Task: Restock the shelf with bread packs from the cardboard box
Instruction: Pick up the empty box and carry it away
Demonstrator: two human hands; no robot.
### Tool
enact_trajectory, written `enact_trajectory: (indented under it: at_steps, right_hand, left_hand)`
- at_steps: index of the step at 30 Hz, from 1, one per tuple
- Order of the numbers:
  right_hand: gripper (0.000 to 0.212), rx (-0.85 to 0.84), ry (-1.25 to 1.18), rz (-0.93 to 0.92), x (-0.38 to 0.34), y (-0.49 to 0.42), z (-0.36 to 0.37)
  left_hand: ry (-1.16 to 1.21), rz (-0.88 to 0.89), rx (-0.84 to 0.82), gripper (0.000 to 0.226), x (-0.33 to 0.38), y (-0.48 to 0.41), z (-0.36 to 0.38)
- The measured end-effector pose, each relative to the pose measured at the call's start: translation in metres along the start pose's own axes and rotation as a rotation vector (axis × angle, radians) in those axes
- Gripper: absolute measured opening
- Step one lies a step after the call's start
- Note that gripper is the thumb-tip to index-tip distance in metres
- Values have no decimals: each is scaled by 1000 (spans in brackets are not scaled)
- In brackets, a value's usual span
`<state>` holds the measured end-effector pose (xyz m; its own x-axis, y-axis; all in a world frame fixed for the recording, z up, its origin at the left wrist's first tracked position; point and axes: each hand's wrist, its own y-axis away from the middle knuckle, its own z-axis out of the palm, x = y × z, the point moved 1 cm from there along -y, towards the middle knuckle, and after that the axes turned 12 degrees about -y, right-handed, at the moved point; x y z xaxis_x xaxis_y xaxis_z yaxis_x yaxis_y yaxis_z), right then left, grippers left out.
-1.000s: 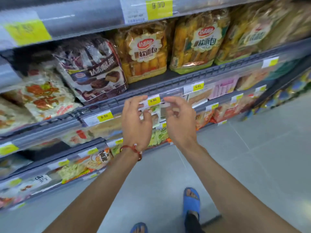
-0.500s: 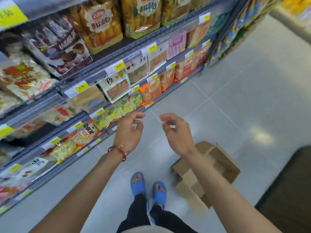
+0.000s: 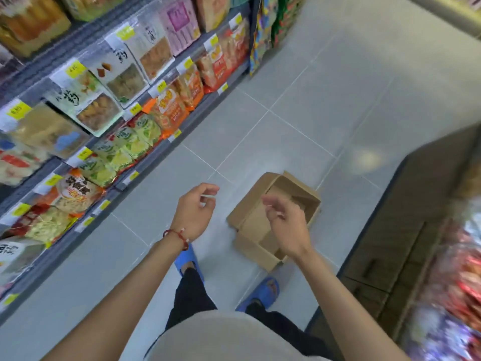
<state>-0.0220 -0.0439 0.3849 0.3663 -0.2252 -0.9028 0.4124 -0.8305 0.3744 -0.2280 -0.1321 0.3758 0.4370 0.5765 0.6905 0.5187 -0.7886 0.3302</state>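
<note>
While the shelf (image 3: pixel 65 56) runs along the left, crowded with snack and bread packs (image 3: pixel 88 100) behind yellow price tags (image 3: pixel 75 69), the person stands on the grey tiled floor (image 3: pixel 299 105) with both arms stretched out in front. Their left hand (image 3: pixel 194 212), a red string bracelet (image 3: pixel 178 237) on the wrist, hangs in the air with fingers loosely curled and nothing in it. Just to its right, the right hand (image 3: pixel 286 225) hovers above the cardboard box (image 3: pixel 253 225), fingers half bent and holding nothing. That box sits on the floor by the blue sandals (image 3: pixel 263 293), flaps open; no packs show inside. Further right stands a dark cabinet (image 3: pixel 406 230).
</note>
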Motion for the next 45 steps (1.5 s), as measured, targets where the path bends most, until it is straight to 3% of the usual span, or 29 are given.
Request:
enact_trajectory:
  at_steps: [7,16,22,33,41,45]
  right_hand:
    - [30,-11,69,60,40,-2,-94]
    - [26,-91,287,41,93,-81,-147]
    - [26,-222,426,12,148,-156,-177]
    - [43,-424,705,-66,325,-298,-214]
    - [63,-510,975,-243,477,-398,-200]
    - [75,-524,1045,-286,521,-431,-190]
  left_hand:
    - [33,-104,-7,28,39,20,87]
    - [61,-280,-86,26,21,-25,168]
    - [97,-521,-18,23,-6,-52,226]
    - [131,-949,70,28,-82,-71,437]
    - [-12,-1164,45,80,-181,-89,554]
    - [23,-1150,68,95,-222,-99,586]
